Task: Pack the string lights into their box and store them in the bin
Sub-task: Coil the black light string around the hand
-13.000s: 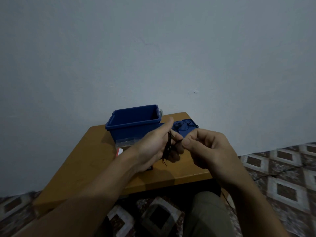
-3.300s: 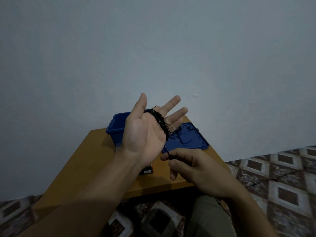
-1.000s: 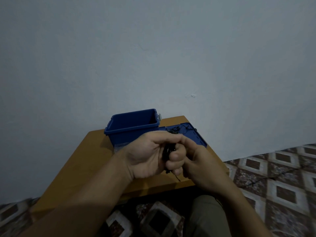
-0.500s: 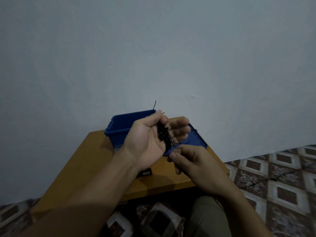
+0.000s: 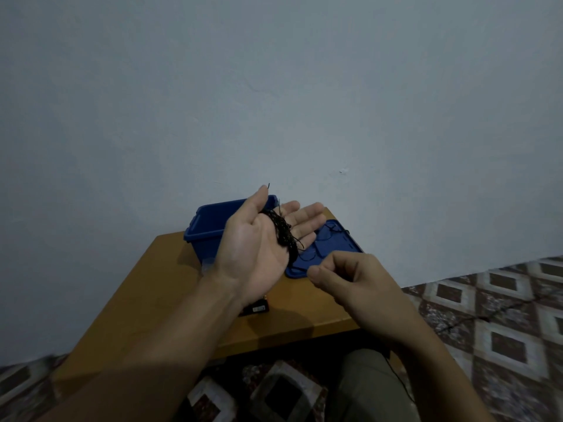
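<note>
My left hand (image 5: 259,248) is raised palm up over the wooden table (image 5: 164,287), fingers straight. A coil of black string lights (image 5: 283,234) is wound across its fingers, and one wire end pokes up beside the thumb. Just right of it and lower, my right hand (image 5: 347,278) has curled fingers and pinches a thin strand that leads off the coil. The open blue bin (image 5: 210,222) stands at the table's back, partly hidden by my left hand. A small dark box (image 5: 258,307) lies on the table under my left wrist.
The blue bin lid (image 5: 336,243) lies flat right of the bin with loose wire on it. A clear packet (image 5: 207,264) sits in front of the bin. A pale wall rises right behind the table. Patterned floor tiles (image 5: 493,315) and my knee (image 5: 365,388) fill the foreground.
My left hand has opened flat again with the coil across its fingers. My right hand has drawn the strand down and to the right, away from the coil.
</note>
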A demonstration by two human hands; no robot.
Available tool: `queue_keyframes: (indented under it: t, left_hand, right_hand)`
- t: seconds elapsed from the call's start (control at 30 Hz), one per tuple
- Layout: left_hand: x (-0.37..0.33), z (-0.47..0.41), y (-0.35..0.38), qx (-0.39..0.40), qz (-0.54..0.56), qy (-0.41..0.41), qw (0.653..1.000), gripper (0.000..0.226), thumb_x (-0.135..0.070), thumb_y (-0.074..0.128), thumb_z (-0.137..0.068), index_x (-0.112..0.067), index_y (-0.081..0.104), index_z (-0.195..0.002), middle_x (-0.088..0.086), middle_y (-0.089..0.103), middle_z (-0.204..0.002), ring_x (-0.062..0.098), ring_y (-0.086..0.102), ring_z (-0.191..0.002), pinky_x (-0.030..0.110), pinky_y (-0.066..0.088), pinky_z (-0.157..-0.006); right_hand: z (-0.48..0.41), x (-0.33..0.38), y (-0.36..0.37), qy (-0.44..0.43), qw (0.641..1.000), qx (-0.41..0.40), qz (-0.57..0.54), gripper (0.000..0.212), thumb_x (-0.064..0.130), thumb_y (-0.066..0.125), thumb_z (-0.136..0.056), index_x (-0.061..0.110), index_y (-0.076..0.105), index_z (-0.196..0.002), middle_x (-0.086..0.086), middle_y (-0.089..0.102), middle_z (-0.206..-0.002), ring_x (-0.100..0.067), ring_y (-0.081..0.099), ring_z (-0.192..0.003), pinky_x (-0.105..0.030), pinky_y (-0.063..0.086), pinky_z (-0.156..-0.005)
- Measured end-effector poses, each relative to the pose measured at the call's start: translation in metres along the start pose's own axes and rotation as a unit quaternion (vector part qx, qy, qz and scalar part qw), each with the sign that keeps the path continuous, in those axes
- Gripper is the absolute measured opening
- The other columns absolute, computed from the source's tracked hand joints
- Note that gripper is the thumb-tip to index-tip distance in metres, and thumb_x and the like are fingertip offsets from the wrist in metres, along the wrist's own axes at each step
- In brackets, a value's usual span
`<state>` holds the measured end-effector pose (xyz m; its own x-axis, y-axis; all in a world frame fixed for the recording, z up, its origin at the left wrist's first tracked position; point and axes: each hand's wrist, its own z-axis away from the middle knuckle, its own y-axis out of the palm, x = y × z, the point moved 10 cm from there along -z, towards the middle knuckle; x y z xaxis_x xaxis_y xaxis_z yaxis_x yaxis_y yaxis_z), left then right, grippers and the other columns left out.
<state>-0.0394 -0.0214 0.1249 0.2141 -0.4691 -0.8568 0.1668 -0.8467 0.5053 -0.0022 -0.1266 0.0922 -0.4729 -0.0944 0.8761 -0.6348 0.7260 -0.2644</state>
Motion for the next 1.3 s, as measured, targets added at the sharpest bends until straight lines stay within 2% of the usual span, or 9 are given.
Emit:
queue_keyframes:
  t: [0.23, 0.33, 0.5, 0.6, 0.73, 0.8, 1.07, 1.2, 1.3]
  left_hand:
    - [0.006, 0.001, -0.001, -0.010, -0.063, -0.020, 0.998, 0.087, -0.057, 0.034, -0.092, -0.005, 0.008, -0.158, 0.012, 0.045, -0.153, 0.024, 0.037, -0.145, 0.046, 0.008, -0.125]
    - [0.012, 0.000, -0.003, -0.002, -0.083, -0.044, 0.996, 0.100, -0.060, 0.040, -0.082, -0.006, 0.005, -0.159, 0.014, 0.047, -0.151, 0.027, 0.042, -0.142, 0.047, 0.013, -0.125]
    - [0.025, 0.003, -0.003, 0.015, -0.142, -0.099, 0.985, 0.086, -0.067, 0.026, -0.095, -0.001, 0.025, -0.151, 0.020, 0.068, -0.112, 0.032, 0.063, -0.109, 0.042, 0.048, -0.100]
    - [0.034, 0.009, -0.002, 0.036, -0.202, -0.143, 0.968, 0.090, -0.075, 0.019, -0.092, -0.001, 0.045, -0.136, 0.019, 0.055, -0.105, 0.031, 0.051, -0.099, 0.044, 0.043, -0.089]
    - [0.044, 0.012, -0.005, 0.066, -0.263, -0.173, 0.947, 0.102, -0.080, 0.015, -0.089, 0.007, 0.052, -0.126, 0.015, 0.058, -0.090, 0.027, 0.057, -0.082, 0.037, 0.048, -0.073]
    - [0.048, 0.013, -0.003, 0.094, -0.290, -0.186, 0.934, 0.101, -0.081, 0.011, -0.088, 0.006, 0.055, -0.115, 0.017, 0.058, -0.086, 0.027, 0.059, -0.073, 0.035, 0.049, -0.067]
    - [0.058, 0.022, -0.004, 0.144, -0.347, -0.235, 0.897, 0.096, -0.084, 0.012, -0.087, -0.004, 0.066, -0.095, 0.009, 0.055, -0.066, 0.014, 0.046, -0.047, 0.026, 0.035, -0.047]
    - [0.061, 0.024, 0.000, 0.152, -0.354, -0.246, 0.890, 0.093, -0.085, 0.012, -0.085, -0.007, 0.061, -0.076, 0.004, 0.048, -0.053, 0.010, 0.035, -0.036, 0.022, 0.026, -0.038]
    - [0.063, 0.028, 0.003, 0.174, -0.307, -0.267, 0.897, 0.084, -0.087, 0.015, -0.083, -0.013, 0.052, -0.066, -0.002, 0.038, -0.046, 0.007, 0.025, -0.034, 0.021, 0.016, -0.036]
  right_hand:
    - [0.000, 0.005, -0.005, -0.005, 0.998, -0.018, -0.060, 0.043, 0.027, 0.064, -0.095, 0.017, 0.044, -0.058, 0.006, 0.039, -0.050, -0.005, 0.033, -0.043, -0.013, 0.032, -0.046]
    - [0.000, 0.006, -0.005, -0.005, 0.997, -0.025, -0.072, 0.046, 0.024, 0.065, -0.094, 0.016, 0.041, -0.056, 0.005, 0.037, -0.048, -0.006, 0.031, -0.042, -0.011, 0.032, -0.045]
    - [0.002, 0.006, -0.002, -0.002, 0.994, 0.009, -0.113, 0.042, 0.027, 0.070, -0.092, 0.019, 0.049, -0.056, 0.006, 0.039, -0.047, -0.008, 0.029, -0.041, -0.019, 0.028, -0.043]
    - [0.006, 0.015, 0.006, -0.010, 0.991, 0.056, -0.121, 0.035, 0.039, 0.069, -0.079, 0.020, 0.051, -0.056, 0.006, 0.038, -0.047, -0.010, 0.027, -0.041, -0.021, 0.026, -0.044]
    - [0.004, 0.020, 0.002, -0.029, 0.989, 0.039, -0.142, 0.034, 0.012, 0.067, -0.093, -0.004, 0.052, -0.067, 0.008, 0.047, -0.040, 0.002, 0.038, -0.036, -0.008, 0.037, -0.045]
    - [0.005, 0.024, 0.001, -0.036, 0.986, 0.042, -0.157, 0.033, 0.024, 0.068, -0.083, -0.001, 0.052, -0.068, 0.009, 0.048, -0.042, 0.000, 0.033, -0.037, -0.009, 0.031, -0.043]
    - [0.005, 0.024, -0.014, -0.075, 0.983, -0.032, -0.162, 0.021, -0.001, 0.060, -0.095, -0.012, 0.059, -0.078, 0.001, 0.058, -0.051, 0.000, 0.048, -0.039, -0.008, 0.037, -0.045]
    - [0.005, 0.027, -0.012, -0.095, 0.982, -0.041, -0.156, 0.019, 0.007, 0.060, -0.096, -0.007, 0.062, -0.084, -0.010, 0.064, -0.054, -0.010, 0.059, -0.046, -0.014, 0.045, -0.052]
    - [0.002, 0.018, -0.015, -0.075, 0.986, -0.067, -0.134, 0.018, 0.017, 0.064, -0.093, 0.003, 0.068, -0.083, 0.002, 0.059, -0.055, -0.002, 0.051, -0.047, -0.011, 0.040, -0.051]
